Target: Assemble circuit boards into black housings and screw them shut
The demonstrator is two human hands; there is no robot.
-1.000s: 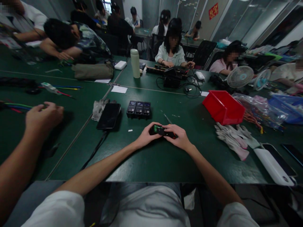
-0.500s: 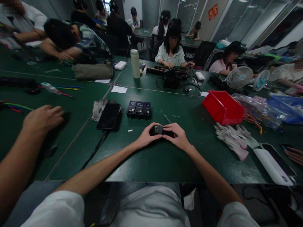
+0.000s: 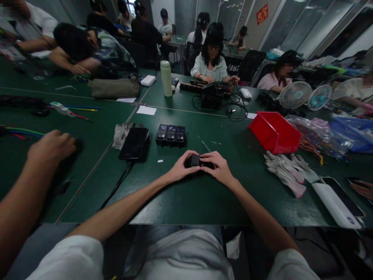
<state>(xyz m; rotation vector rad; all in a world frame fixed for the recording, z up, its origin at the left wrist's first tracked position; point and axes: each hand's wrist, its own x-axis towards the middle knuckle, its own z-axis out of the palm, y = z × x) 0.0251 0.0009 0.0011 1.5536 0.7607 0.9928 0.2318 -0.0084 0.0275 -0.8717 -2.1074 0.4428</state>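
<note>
Between both hands is a small black box-shaped part (image 3: 195,160), close above or on the green tabletop near the middle. Its top looks plain black, and the fingers hide much of its sides. My left hand (image 3: 180,167) is closed round its left end, thumb in front and fingers behind. From the right, my right hand (image 3: 218,167) grips the other end with thumb and fingertips, and a bit of orange shows beneath it. Behind the hands lies a thin pointed tool (image 3: 205,146). A row of three black modules (image 3: 170,135) sits farther back.
A phone (image 3: 133,143) with a cable rests on a grey glove to the left. Another person's hand (image 3: 51,147) is at far left, by coloured wires. To the right are a red bin (image 3: 274,132), gloves (image 3: 287,171) and a white power bank (image 3: 335,205). A bottle (image 3: 166,78) stands behind.
Green inside the part showed before; now its top appears black, covered or turned. My hands have barely moved. The other person's hand at left has shifted slightly left.
</note>
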